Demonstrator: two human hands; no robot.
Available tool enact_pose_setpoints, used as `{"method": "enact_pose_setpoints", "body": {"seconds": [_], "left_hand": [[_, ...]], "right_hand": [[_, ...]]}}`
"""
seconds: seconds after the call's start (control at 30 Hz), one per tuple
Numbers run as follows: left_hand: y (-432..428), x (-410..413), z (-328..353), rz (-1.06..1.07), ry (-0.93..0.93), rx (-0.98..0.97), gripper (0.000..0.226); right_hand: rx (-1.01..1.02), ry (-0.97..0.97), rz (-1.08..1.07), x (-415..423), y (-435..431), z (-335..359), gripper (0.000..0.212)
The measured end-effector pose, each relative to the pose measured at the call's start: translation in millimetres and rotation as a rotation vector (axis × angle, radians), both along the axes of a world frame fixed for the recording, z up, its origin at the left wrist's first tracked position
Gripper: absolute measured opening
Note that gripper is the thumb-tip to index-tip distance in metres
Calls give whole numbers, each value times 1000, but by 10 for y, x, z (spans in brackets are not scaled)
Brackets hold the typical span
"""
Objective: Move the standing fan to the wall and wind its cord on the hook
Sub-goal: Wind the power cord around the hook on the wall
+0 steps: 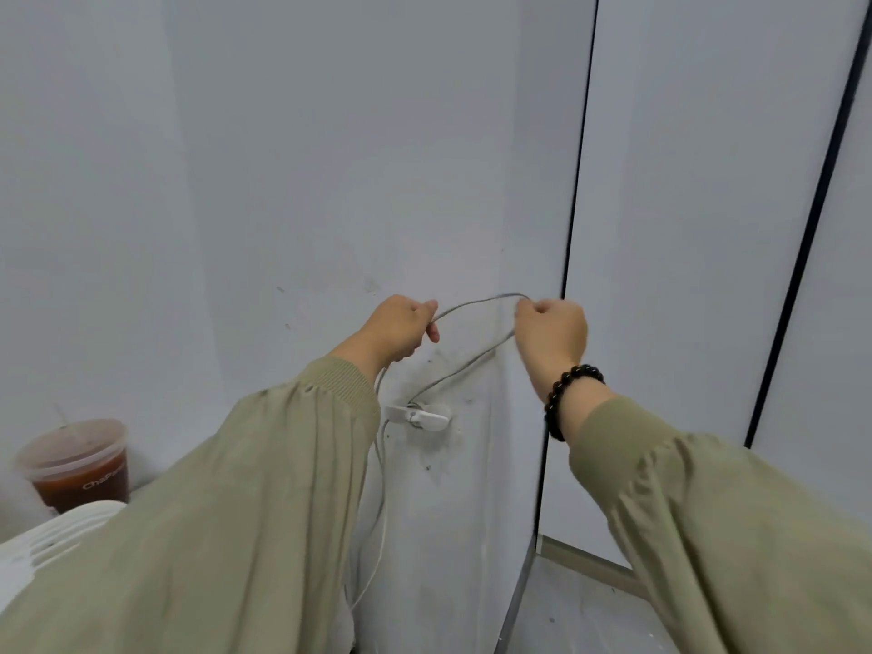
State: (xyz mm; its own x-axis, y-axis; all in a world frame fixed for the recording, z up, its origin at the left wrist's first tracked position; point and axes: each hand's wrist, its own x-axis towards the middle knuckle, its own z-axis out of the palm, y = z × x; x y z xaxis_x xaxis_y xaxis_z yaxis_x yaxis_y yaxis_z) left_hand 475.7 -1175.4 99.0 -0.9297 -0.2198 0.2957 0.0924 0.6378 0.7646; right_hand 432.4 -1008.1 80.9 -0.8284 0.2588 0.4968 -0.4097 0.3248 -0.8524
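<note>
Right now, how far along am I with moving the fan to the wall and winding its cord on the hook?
Done: the fan, only partly in view, seems to stand by the wall. In hand: the left hand and right hand each pinch the cord, a loop between them, one strand at the hook. Left: slack cord hanging below the hook needs winding.

Soft, even, dimmish light leaves faint shadows on the wall (283, 181), the seams (801, 257) at 3 o'clock bow, and the cup (78, 464) at 8 o'clock and the cord (472, 303) look blurred.
</note>
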Motion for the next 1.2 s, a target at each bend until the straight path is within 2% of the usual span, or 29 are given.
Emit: {"method": "enact_pose_setpoints", "body": {"seconds": [0.03,0.07,0.13,0.17,0.2,0.27,0.3,0.33,0.4,0.43,0.5,0.57,0.6,0.67,0.73,0.83,0.9,1.03,1.1,1.2], "left_hand": [[29,16,9,11,0,-57,50],[58,33,20,21,8,-121,50],[144,63,71,25,40,-197,49],[195,68,97,17,51,-210,48],[243,72,122,7,62,-216,48],[314,79,145,-45,55,-138,47],[320,86,142,-87,29,-69,46],[326,100,129,-128,-6,-27,42],[275,120,90,-158,-91,-81,28],[240,126,61,-147,-144,-160,23],[147,128,-3,-82,-291,-414,24],[71,150,-74,53,-421,-675,36],[30,153,-116,139,-438,-757,45],[-33,206,-175,331,-356,-780,54],[-43,222,-137,432,-183,-560,60],[31,193,55,313,21,236,65],[121,212,215,193,98,576,63],[211,242,364,-74,192,840,64],[204,235,321,-175,154,843,63],[243,226,235,-291,44,795,64]], "right_hand": [[-82,-60,3,-11,100,16,37],[-7,-64,-36,8,170,19,31],[366,88,-127,78,249,11,15],[563,196,-152,123,244,27,13],[735,295,-161,161,227,41,18],[793,309,-164,191,258,83,36],[667,237,-164,146,335,107,43],[448,127,-141,72,455,126,46],[-48,-93,-104,-63,701,149,39],[-200,-192,-94,-84,797,138,37],[-329,-283,-50,-99,875,104,38],[-385,-315,-14,-80,862,91,37],[-395,-319,5,-82,846,85,35],[-352,-311,55,-36,821,81,31],[-281,-277,147,-15,809,55,30],[-223,-262,310,30,791,45,30],[-210,-276,396,58,773,49,29],[-195,-330,526,109,719,47,25],[-243,-376,588,142,696,71,21],[-358,-446,689,177,692,116,28]]}}
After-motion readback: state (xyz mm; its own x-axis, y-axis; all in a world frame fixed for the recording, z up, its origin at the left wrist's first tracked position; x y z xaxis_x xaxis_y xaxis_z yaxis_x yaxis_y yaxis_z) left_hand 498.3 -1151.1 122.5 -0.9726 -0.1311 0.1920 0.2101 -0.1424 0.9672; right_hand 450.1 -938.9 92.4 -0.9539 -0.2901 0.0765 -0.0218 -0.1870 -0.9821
